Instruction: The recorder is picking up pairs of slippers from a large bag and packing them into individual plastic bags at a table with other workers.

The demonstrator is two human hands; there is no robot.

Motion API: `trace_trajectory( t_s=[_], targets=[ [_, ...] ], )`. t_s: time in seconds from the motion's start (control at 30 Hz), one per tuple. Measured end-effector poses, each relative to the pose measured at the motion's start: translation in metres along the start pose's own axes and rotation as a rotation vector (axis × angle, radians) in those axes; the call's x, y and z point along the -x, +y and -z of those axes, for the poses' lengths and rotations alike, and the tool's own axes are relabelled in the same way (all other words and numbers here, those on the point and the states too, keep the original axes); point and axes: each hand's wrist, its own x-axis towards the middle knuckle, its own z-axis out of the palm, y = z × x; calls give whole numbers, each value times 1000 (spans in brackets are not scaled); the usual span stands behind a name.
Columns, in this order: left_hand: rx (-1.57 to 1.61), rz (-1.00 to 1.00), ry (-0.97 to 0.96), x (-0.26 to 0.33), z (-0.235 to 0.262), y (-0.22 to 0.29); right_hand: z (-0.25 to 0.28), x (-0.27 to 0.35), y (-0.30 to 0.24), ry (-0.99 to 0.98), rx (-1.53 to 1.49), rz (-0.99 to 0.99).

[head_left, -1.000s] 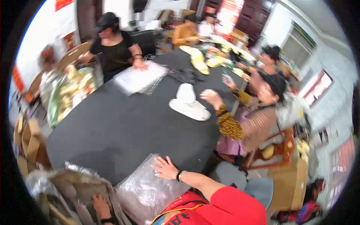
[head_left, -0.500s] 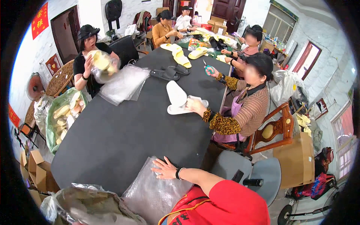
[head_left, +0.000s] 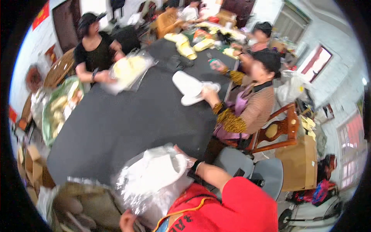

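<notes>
A clear plastic bag with a white padded piece inside is raised off the near end of the black table. My right hand, with a dark wristband and a red sleeve behind it, grips the bag's upper right edge. At the bottom of the view, my left hand holds the bag's lower edge with its fingers curled. The blur hides the finer details of the bag's contents.
A person in a striped top handles white sole-shaped pieces on the right. A person in black holds a bag of yellowish pieces. A filled sack, cardboard boxes, a grey chair and a wooden chair stand around.
The plastic bag lay flat under my right palm; now it is lifted and bulging with a white piece. My right hand has shifted to its right edge, and my left hand has come into view.
</notes>
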Motion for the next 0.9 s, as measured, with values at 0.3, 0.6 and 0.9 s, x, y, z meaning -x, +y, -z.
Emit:
trace_trajectory(
  t_s=[0.3, 0.6, 0.9],
  targets=[
    [-190, 51, 35, -37, -28, -79, 27, 33, -34, 272, 454, -1],
    [-503, -145, 179, -46, -30, -147, 9, 35, 3, 379, 579, -27],
    [118, 66, -105, -77, -49, -108, -22, 57, -25, -11, 1386, 332]
  ],
)
